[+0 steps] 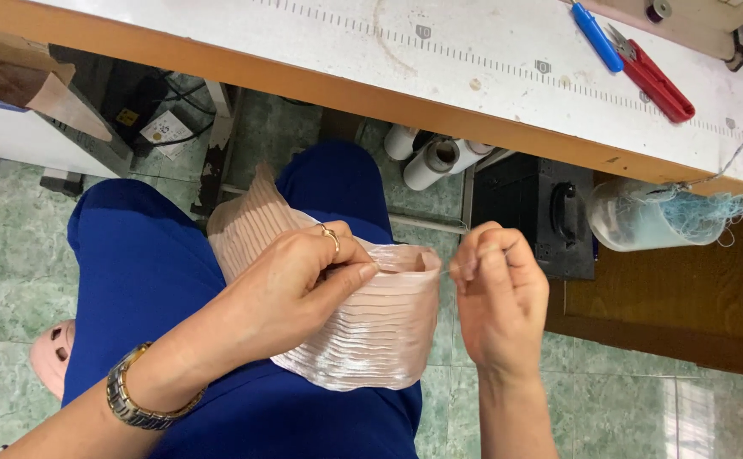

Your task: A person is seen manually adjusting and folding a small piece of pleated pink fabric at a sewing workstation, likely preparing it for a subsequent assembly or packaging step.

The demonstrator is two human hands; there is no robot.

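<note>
— Pale pink satin, pleated in fine ridges: that is the pleated fabric piece [363, 319] lying across the lap, over the blue trousers [150, 272].

— Which hand has it?

— The left hand [303, 276]. Thumb and forefinger are pressed together on the folded upper edge, near the cloth's right end, with the other fingers curled over the pleats. A ring sits on one finger and a metal watch [138, 399] on the wrist.

— And the other hand?

— The right hand [499, 293] is just beside that same edge, apart from the cloth by a narrow gap. Its fingers are bunched into a pinch, and a thin thread seems to run from the pinch back to the fabric edge, though it is too fine to be sure.

— How does the cloth lie?

— Its long axis runs from upper left, between the knees, down to the right. The pleats run roughly crosswise. The gripped edge faces the right hand, so the left is the nearer one and the right pulls sideways away from it.

— Anything above?

— The table [439, 76] edge, with red thread snips [656, 81] and a blue pen [596, 36], well apart from both hands.
</note>
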